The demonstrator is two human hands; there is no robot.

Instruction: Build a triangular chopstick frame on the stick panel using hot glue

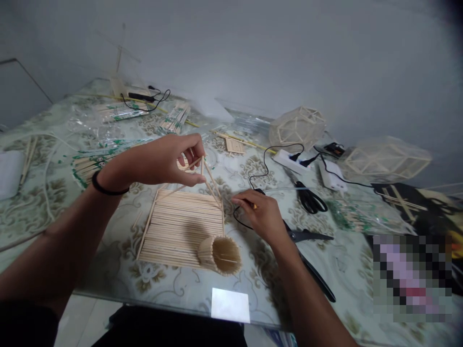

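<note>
My left hand [183, 161] pinches thin wooden sticks [211, 180] that meet in a peak above a flat panel of sticks [181, 224]. The sticks slope down to the panel's far corners. My right hand [262, 214] is closed at the panel's far right corner, around what looks like a corded glue gun [254, 206]. Most of that tool is hidden by the fingers; a yellow bit shows, and a clear rod [289, 188] sticks out behind. A round cup made of sticks [220, 255] lies tilted on the panel's near right corner.
Scissors with black handles [311, 197] and a black cutting tool [307, 236] lie to the right. Behind them are a white power strip [291, 161] and wrapped stick frames [298, 127]. Bags of sticks [175, 118] lie at the back. The table's glass edge [144, 308] is near me.
</note>
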